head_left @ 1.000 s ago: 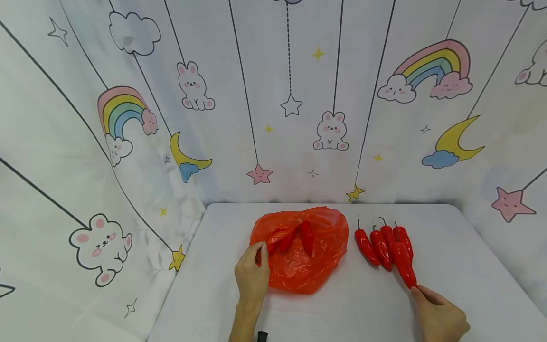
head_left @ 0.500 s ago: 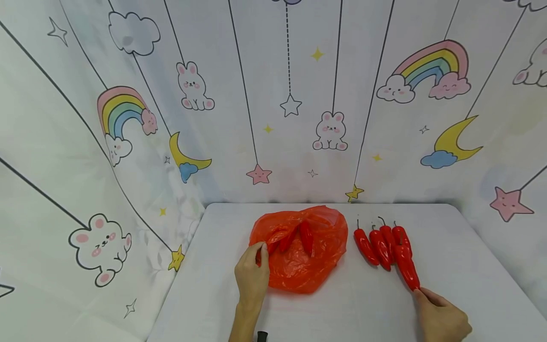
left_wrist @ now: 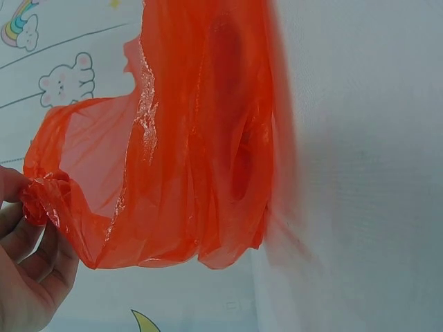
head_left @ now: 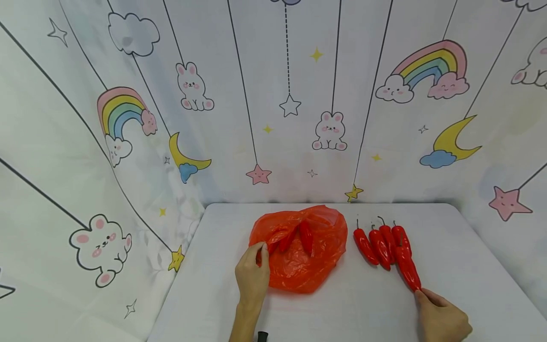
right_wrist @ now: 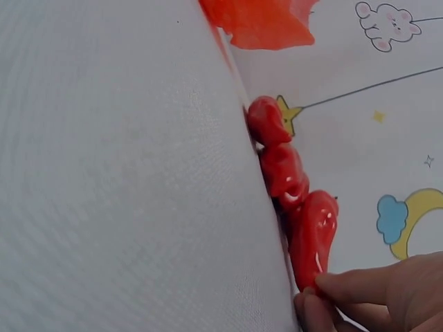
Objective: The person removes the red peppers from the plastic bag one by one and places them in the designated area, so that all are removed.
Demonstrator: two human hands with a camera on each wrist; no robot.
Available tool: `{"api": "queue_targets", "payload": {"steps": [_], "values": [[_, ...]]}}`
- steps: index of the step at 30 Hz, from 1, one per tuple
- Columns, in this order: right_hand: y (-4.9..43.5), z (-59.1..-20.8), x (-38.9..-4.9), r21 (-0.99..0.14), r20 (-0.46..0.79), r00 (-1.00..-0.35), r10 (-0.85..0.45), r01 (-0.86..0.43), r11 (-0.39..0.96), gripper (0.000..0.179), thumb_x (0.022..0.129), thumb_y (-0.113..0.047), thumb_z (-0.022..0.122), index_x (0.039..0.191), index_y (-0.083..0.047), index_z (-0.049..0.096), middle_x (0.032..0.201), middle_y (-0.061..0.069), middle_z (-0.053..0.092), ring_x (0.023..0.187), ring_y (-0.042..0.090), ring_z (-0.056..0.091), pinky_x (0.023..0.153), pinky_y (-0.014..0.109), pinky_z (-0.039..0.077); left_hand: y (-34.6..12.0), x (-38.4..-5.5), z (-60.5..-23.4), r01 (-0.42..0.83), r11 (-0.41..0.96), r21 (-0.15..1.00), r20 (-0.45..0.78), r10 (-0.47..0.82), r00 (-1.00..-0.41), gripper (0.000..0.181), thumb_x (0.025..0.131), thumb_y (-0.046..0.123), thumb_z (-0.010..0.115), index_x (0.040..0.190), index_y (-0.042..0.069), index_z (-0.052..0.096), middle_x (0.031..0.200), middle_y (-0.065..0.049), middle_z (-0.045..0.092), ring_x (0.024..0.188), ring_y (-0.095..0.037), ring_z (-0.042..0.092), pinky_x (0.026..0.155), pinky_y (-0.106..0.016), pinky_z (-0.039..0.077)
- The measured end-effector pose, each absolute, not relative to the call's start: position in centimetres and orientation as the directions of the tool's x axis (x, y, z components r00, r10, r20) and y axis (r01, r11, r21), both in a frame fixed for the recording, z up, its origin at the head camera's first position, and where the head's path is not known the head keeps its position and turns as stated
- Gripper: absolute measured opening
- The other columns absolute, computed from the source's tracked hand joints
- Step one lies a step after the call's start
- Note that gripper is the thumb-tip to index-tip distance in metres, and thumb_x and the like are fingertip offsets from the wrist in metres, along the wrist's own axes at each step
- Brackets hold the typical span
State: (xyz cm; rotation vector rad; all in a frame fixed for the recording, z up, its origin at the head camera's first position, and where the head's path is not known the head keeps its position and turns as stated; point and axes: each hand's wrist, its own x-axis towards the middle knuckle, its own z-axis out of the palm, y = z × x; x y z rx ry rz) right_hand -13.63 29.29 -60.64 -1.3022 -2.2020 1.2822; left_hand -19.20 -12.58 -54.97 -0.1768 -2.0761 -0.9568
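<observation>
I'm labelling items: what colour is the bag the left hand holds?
The bag is translucent orange-red, clearest in the left wrist view.

White flat table [head_left: 333,308] with rounded far corners
On it lie a crinkled, translucent orange-red plastic bag [head_left: 299,273] and, just to its right, glossy, elongated red chilli peppers [head_left: 380,247] clustered together

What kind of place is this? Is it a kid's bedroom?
I can't tell if it's a bedroom. It looks like an indoor tabletop set-up: a backdrop printed with bunnies and rainbows behind a white table, with red peppers beside a plastic bag.
</observation>
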Motion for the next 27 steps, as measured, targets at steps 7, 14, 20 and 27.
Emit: {"api": "queue_targets", "payload": {"steps": [7, 14, 20, 27], "values": [[29.3, -60.7, -13.5, -0.806, -0.176, -0.570, 0.802, 0.552, 0.215, 0.037, 0.098, -0.026, 0.074, 0.123, 0.001, 0.075, 0.114, 0.026, 0.072, 0.109, 0.045, 0.062, 0.075, 0.046, 0.038, -12.6, -19.1, -54.9, 0.430, 0.702, 0.568, 0.733, -0.194, -0.652, 0.013, 0.098, 0.011, 0.073, 0.108, 0.003, 0.077, 0.102, -0.006, 0.077, 0.092, -0.021, 0.074, 0.084, -0.036, 0.063], [29.3, -60.6, -13.5, -0.796, -0.184, -0.569, 0.802, 0.565, 0.217, 0.038, 0.098, -0.028, 0.072, 0.122, 0.001, 0.075, 0.114, 0.026, 0.072, 0.110, 0.045, 0.061, 0.073, 0.047, 0.035, -12.5, -19.1, -54.9, 0.426, 0.703, 0.569, 0.731, -0.196, -0.654, 0.013, 0.097, 0.009, 0.074, 0.108, 0.003, 0.077, 0.101, -0.006, 0.077, 0.092, -0.021, 0.075, 0.083, -0.036, 0.063], [29.4, -60.1, -13.2, -0.801, -0.190, -0.539, 0.821, 0.568, 0.188, 0.044, 0.098, -0.036, 0.070, 0.128, -0.005, 0.073, 0.111, 0.023, 0.075, 0.106, 0.040, 0.060, 0.071, 0.048, 0.034, -12.4, -19.1, -54.7, 0.428, 0.699, 0.573, 0.729, -0.196, -0.655, 0.014, 0.095, 0.006, 0.077, 0.108, 0.002, 0.077, 0.101, -0.006, 0.077, 0.093, -0.021, 0.075, 0.084, -0.036, 0.063], [28.7, -59.2, -13.6, -0.858, -0.052, -0.565, 0.823, 0.447, 0.253, 0.041, 0.095, -0.036, 0.074, 0.123, -0.006, 0.077, 0.090, 0.013, 0.079, 0.047, -0.013, 0.052, 0.053, 0.013, 0.041, -12.5, -19.0, -54.8, 0.423, 0.696, 0.581, 0.721, -0.199, -0.663, 0.014, 0.095, 0.006, 0.076, 0.108, 0.003, 0.077, 0.102, -0.006, 0.077, 0.093, -0.021, 0.075, 0.085, -0.036, 0.063]]}}
